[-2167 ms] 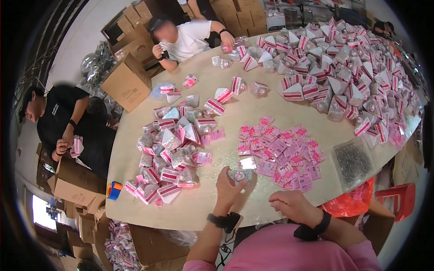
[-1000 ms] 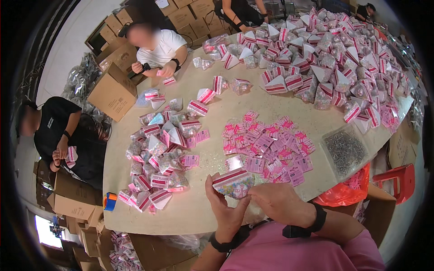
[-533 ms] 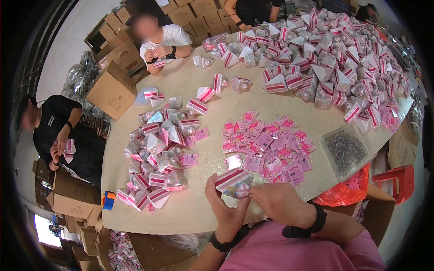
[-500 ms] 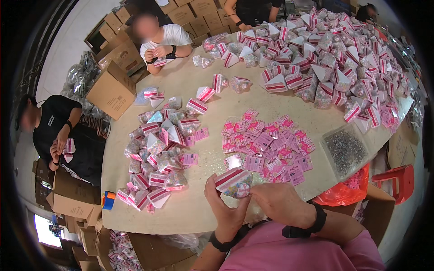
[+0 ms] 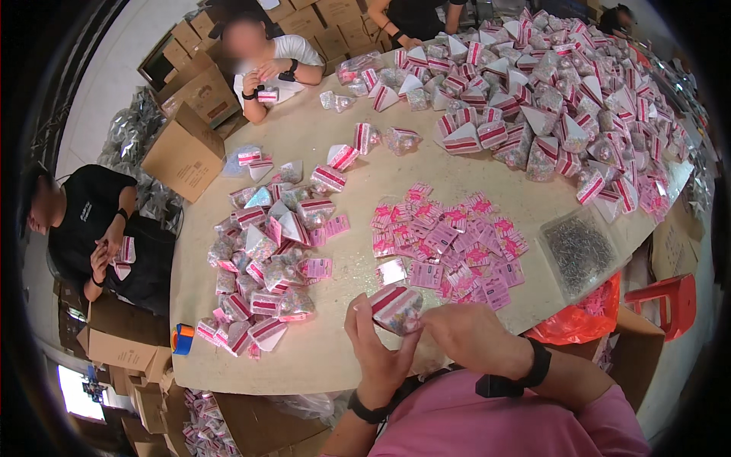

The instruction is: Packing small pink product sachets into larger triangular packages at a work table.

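Near the table's front edge, my left hand (image 5: 373, 354) is closed around a wedge-shaped, cake-slice-like packet (image 5: 397, 308). Red and pale bands run along the packet's upper side, and colourful bits show through its clear part. Fingers of my right hand (image 5: 476, 340) are bent and pressed together at the packet's right corner. Whatever they pinch is hidden. Just beyond both hands lies a spread of pink printed cards (image 5: 457, 244). Left of them, similar packets (image 5: 266, 263) are heaped, some with pink cards beside or on them.
A clear tray (image 5: 553, 276) of small metal pins stands on the right, above a red plastic bag (image 5: 575, 324) and a red stool (image 5: 670, 301). A large packet pile (image 5: 548, 99) covers the far right. Blue-orange tape (image 5: 182, 340) sits at the left edge. Co-workers (image 5: 91, 221) handle packets.
The packet has tilted in my left hand, and its banded side shows more. My right hand stays at its corner, knuckles turned slightly. The white-shirted co-worker's hands have risen.
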`<state>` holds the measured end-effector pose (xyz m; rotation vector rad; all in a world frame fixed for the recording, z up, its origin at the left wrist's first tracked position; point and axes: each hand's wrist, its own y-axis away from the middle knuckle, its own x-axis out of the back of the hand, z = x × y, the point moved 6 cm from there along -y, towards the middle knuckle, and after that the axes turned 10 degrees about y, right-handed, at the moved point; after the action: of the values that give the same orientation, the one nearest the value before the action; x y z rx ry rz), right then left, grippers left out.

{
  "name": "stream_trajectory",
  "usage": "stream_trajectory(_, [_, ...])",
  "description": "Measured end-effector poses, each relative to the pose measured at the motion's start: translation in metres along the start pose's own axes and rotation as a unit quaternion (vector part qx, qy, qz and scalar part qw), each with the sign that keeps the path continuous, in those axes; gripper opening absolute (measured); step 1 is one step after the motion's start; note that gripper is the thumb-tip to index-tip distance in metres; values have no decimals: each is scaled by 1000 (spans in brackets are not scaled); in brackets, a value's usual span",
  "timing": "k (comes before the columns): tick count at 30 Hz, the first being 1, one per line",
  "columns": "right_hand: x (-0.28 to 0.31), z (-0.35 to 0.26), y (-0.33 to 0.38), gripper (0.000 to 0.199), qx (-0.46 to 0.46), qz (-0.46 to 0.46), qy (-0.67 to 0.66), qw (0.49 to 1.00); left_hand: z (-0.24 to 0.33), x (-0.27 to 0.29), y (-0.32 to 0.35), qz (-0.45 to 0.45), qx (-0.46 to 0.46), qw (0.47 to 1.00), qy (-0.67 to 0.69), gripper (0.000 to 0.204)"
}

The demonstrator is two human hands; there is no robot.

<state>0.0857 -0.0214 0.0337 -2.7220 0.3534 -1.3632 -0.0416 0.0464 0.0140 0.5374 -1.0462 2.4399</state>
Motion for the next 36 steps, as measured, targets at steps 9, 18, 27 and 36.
stream_trajectory(9, [2,6,-5,16,-24,-24,-66,997,-7,-1,3,3,26,999,46,95])
stream_trajectory(18, [-6,5,0,11,30,2,46,998,-3,-5,2,0,10,999,46,92])
stream_trajectory(27, [2,-11,3,13,21,-68,62,996,3,-5,-1,-20,20,1000,-6,89])
stream_trajectory(36, [-2,-4,8,12,69,-41,129,988,8,-11,-9,-66,43,997,22,87])
